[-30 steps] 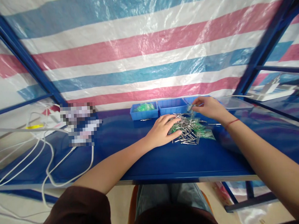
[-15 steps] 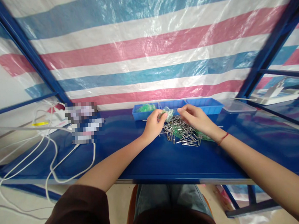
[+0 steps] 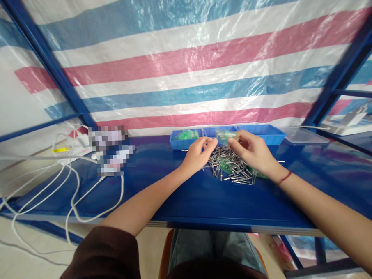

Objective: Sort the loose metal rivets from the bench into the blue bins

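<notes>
My right hand (image 3: 251,151) pinches a small clear plastic bag (image 3: 225,134) between thumb and fingers, with slim pale pieces showing inside. The bag is above the front wall of a blue divided bin (image 3: 267,136). To its left is my left hand (image 3: 200,154), its fingers loosely curved and nothing visible in them; the fingertips are a little apart from the bag. Below both hands lies a loose pile of metal blind rivets (image 3: 236,170), with green plastic (image 3: 226,165) among them. My right hand partly covers the pile's right side.
Green plastic bags (image 3: 186,134) lie in the bin's left compartment. A clear plastic lid (image 3: 307,135) rests at the right on the blue table (image 3: 188,201). White cables (image 3: 74,193) trail over the left side. A striped sheet (image 3: 182,65) hangs behind.
The clear bag has passed from my left hand to my right hand and sits slightly further right. My left fingers have come off it. The whole view has shifted a little.
</notes>
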Tool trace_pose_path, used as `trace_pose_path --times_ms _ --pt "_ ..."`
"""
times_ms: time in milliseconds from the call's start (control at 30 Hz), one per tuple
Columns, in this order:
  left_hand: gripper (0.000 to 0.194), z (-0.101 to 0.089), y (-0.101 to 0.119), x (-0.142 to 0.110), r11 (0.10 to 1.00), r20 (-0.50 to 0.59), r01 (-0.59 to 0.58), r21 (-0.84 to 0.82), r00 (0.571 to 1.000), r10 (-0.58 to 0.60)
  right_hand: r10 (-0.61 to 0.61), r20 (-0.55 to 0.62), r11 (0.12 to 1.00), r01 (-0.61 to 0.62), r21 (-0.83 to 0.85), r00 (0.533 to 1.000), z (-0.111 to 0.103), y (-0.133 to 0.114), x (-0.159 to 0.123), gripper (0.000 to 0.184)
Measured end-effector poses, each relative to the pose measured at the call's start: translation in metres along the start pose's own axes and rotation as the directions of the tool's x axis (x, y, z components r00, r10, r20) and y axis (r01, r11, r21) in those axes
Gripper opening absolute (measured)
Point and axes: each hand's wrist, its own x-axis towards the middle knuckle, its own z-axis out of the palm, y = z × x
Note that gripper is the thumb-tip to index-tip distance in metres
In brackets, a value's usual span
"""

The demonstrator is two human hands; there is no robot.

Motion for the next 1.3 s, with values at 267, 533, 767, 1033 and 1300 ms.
trace_pose_path --times_ms 267,533,767,1033,1300 --pt "0.039 0.002 -0.001 0.006 0.813 0.285 0.336 -0.476 0.933 -0.219 -0.473 0.164 0.808 0.501 -0.311 0.865 -0.006 -0.008 -0.004 0.026" --pt "0.013 -0.004 0.000 0.007 0.982 -0.131 -0.102 -0.161 0.988 0.081 0.353 0.237 0.843 -0.417 0.339 0.905 0.014 -0.018 -0.005 0.047" --pt "0.019 -0.003 0.008 -0.003 0.928 0.009 -0.346 0.137 0.937 0.348 0.402 0.313 0.612 -0.506 0.608 0.861 0.009 -0.016 0.001 0.040" --pt "0.028 0.010 -0.005 0.002 0.971 0.095 0.109 -0.211 0.991 -0.091 0.196 0.221 0.883 -0.269 0.384 0.956 0.010 -0.006 -0.001 0.053" --pt "0.024 -0.046 -0.029 0.055 0.982 -0.179 0.187 -0.017 0.966 -0.187 0.112 0.260 0.969 -0.047 -0.244 0.959 -0.027 0.017 0.009 0.037"
